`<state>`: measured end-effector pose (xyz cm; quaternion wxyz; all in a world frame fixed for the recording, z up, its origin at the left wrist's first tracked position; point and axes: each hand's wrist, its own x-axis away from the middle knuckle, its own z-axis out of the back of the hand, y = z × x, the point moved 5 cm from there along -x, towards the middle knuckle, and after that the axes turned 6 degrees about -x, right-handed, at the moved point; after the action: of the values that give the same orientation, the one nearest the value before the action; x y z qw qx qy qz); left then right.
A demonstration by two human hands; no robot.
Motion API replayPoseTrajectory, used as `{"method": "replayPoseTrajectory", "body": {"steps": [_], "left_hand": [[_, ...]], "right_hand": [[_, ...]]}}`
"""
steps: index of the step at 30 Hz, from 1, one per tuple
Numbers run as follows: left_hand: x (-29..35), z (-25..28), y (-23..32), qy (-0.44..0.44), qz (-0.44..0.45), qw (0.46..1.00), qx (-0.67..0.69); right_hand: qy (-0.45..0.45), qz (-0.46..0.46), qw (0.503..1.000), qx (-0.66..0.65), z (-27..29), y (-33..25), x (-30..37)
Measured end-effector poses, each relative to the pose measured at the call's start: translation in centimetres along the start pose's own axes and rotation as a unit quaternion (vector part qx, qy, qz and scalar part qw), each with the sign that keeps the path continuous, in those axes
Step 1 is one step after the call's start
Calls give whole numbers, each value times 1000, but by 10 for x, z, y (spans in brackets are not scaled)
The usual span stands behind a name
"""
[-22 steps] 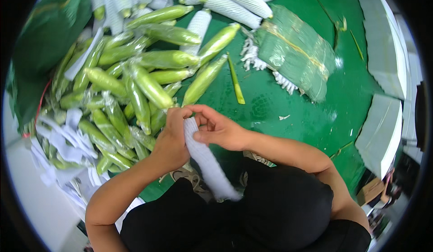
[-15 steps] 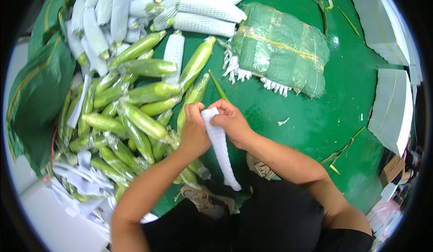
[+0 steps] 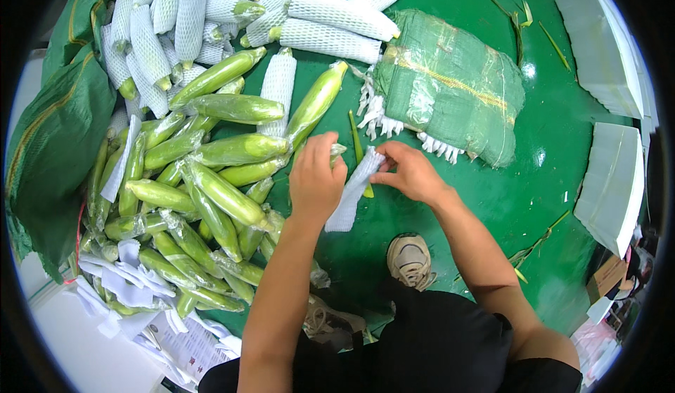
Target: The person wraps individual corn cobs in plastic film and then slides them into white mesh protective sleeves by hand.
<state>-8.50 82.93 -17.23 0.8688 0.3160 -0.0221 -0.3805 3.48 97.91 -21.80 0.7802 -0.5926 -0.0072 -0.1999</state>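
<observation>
My left hand (image 3: 318, 182) is closed round a zucchini in clear film, whose pale green end (image 3: 337, 150) peeks out beside the fingers; the palm hides the rest. Just to the right, my right hand (image 3: 413, 171) pinches the upper end of a white foam net sleeve (image 3: 346, 207). The sleeve slants down toward the left hand and is flat, with its lower end free. Close by on the left lies a heap of film-wrapped zucchini (image 3: 225, 189). Beyond the heap, several zucchini in foam net sleeves (image 3: 330, 38) are piled.
A green woven bundle (image 3: 450, 87) with white fringe lies ahead on the green floor (image 3: 478, 203). An open green sack (image 3: 60, 154) stands at left, above loose white sleeves (image 3: 126, 280). Pale boxes (image 3: 610, 175) line the right. My shoe (image 3: 409, 261) is below the hands.
My hands have moved apart. The left has taken hold of a zucchini from the near edge of the heap. My right hand has shifted right, keeping the sleeve by its end.
</observation>
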Motion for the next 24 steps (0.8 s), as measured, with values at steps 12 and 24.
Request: {"method": "replayPoseTrajectory", "body": {"steps": [12, 24], "left_hand": [[12, 63, 63, 15, 0, 999, -46], [59, 27, 32, 78, 364, 629, 683]], "right_hand": [[-95, 16, 788, -608, -4, -103, 9], [40, -111, 837, -534, -52, -60, -9]]}}
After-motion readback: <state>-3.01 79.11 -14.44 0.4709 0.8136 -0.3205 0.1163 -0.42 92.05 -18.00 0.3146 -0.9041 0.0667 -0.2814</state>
